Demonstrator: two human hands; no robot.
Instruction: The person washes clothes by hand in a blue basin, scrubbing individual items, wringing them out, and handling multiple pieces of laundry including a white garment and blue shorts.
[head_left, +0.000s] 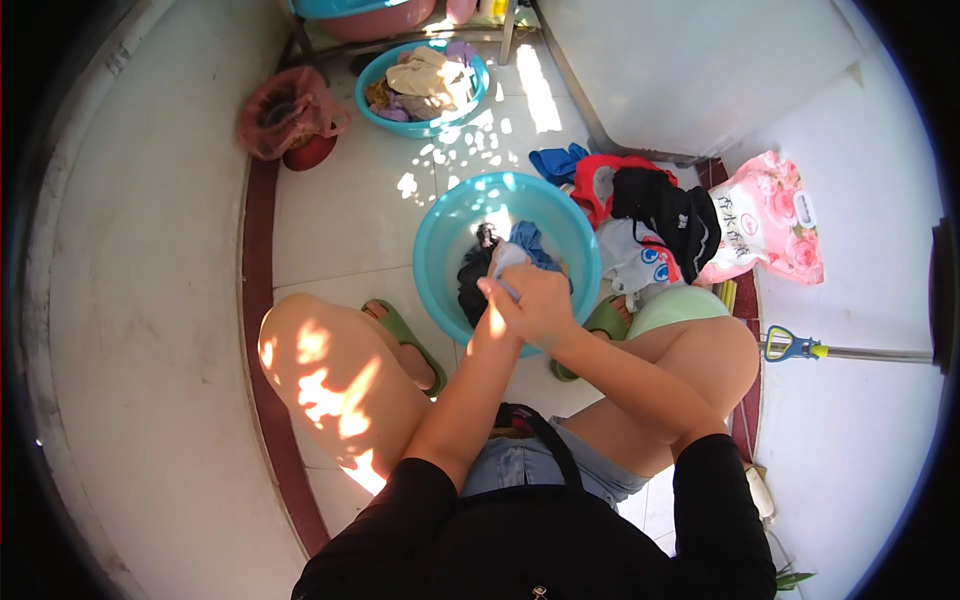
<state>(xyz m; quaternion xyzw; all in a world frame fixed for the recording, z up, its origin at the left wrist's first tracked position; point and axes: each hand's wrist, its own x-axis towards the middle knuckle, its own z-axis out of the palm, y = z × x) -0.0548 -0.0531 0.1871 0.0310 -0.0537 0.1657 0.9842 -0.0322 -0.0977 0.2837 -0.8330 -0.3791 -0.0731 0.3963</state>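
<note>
Both hands meet over a turquoise plastic basin (429, 259) that stands on the floor between my feet. My right hand (541, 298) is closed around a pale, whitish cloth (511, 259). My left hand (501, 304) presses against it at the same cloth, and the right hand hides most of its fingers. Inside the basin, below the hands, lie a black garment (471, 283) and a blue cloth (527, 238). Whether water stands in the basin is hard to tell.
Several garments, among them a black one (664, 214) and a red one (596, 184), lie at right beside a pink printed bag (772, 217). Ahead stands another basin (364, 94) of clothes. A red plastic bag (289, 105) sits left, and a mop pole (877, 355) lies right.
</note>
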